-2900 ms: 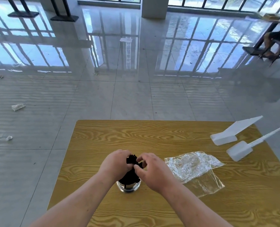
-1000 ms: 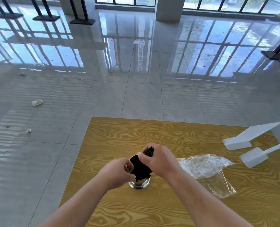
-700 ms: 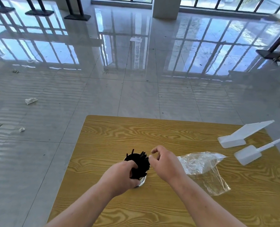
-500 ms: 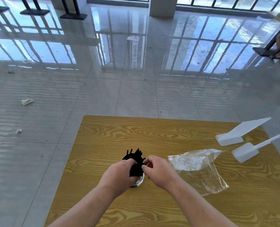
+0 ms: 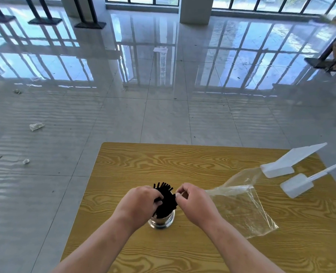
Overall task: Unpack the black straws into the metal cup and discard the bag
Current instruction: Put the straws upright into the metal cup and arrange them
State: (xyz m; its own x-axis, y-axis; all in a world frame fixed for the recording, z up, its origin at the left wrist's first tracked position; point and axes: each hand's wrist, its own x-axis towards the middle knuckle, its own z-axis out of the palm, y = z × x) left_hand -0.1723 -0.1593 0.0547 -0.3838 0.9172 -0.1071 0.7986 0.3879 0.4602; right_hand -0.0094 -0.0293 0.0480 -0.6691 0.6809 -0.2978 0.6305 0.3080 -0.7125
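— Fingers [image 5: 157, 202] first: how do they lie?

— Those of the left hand [image 5: 138, 202] are curled round the black straws [image 5: 166, 200], gripping the bundle from its left side. The right hand [image 5: 195, 202] has thumb and forefinger pinched narrowly on the bundle's right edge, with the other fingers curled in.

— And the straws themselves?

— Standing in the metal cup [image 5: 161, 221], tips fanned out above the hands. The cup sits upright on the near middle of the table [image 5: 163, 160].

— The bag?

— The clear bag [image 5: 244, 205] lies crumpled on the table to the right of the cup, just beside the right hand. Its far corner reaches the far white scoop [image 5: 277, 171]; the near white scoop [image 5: 296, 185] lies close by at the right edge.

— What sort of surface?

— Yellow wood-grain top. Around it a glossy grey tiled floor [image 5: 124, 119] mirrors tall windows. A square pillar [image 5: 194, 10] stands at the far wall, and scraps of crumpled paper [image 5: 36, 126] lie on the floor to the left.
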